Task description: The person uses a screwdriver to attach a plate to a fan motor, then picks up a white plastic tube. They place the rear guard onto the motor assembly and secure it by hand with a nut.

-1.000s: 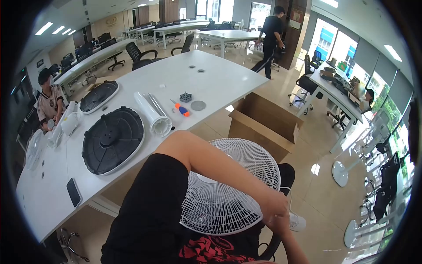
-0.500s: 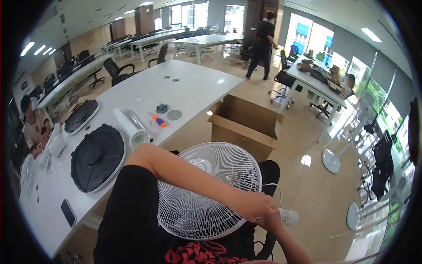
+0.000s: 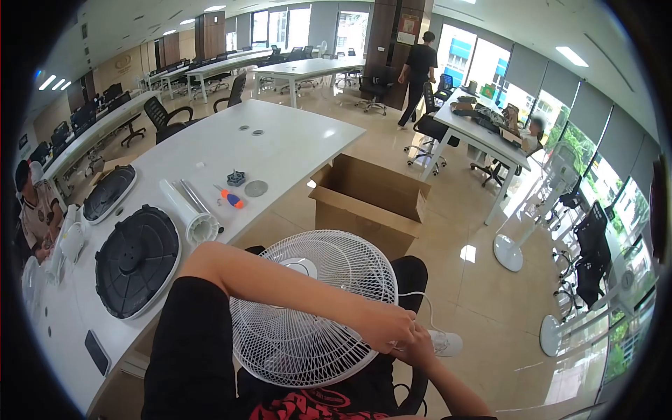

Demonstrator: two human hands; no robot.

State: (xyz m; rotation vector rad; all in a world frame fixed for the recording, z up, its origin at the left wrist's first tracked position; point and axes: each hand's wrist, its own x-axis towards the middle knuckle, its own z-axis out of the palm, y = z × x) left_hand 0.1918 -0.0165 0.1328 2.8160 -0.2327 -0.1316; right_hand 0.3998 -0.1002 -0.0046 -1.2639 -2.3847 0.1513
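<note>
A white fan with a round wire guard (image 3: 315, 357) lies across the lap, face up. My left forearm crosses over the guard, and my left hand (image 3: 385, 327) is closed at its right rim. My right hand (image 3: 418, 348) is closed too, touching my left hand. Whatever small part is between the fingers is hidden. Just right of my right hand is a white cylindrical part (image 3: 448, 344) of the fan, with a white cable (image 3: 428, 308) looping above it.
On the white table (image 3: 280, 140) lie black round bases (image 3: 138, 260), a white tube, a screwdriver (image 3: 232, 200) and a phone (image 3: 97, 351). An open cardboard box (image 3: 367, 213) stands ahead. One person sits at left; another stands farther back. Assembled fans stand at right.
The view has turned slightly right, so the surroundings appear farther left. The person in black has moved farther away. My hands remain together at the fan's rim.
</note>
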